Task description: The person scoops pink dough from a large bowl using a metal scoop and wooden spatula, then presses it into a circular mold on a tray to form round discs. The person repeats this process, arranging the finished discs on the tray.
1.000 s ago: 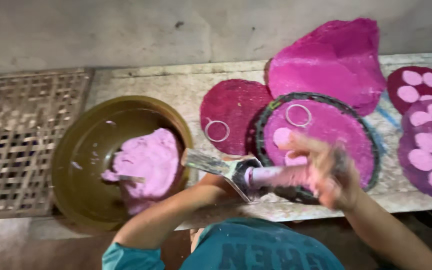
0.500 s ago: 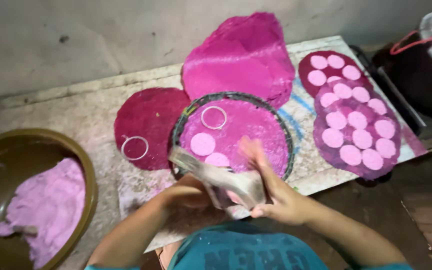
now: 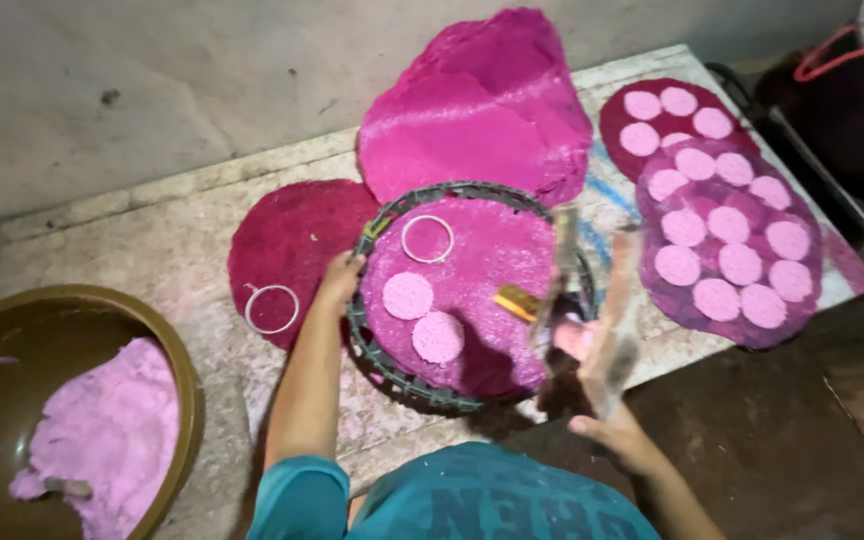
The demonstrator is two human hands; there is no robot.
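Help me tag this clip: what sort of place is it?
Probably a small home food workshop: a rough stone slab against a bare wall, pink dough in a bowl, and cut discs on cloth mats.

A rough grey concrete wall (image 3: 152,90) is seen running along the back, pretty stained and pitted; a pale stone slab (image 3: 152,260) is set against it as a work surface, smeared with pink residue; a dark floor (image 3: 782,430) is visible lower right; the whole scene is lit dimly, from above.

Stone slab (image 3: 152,265) under pink mats (image 3: 287,245)
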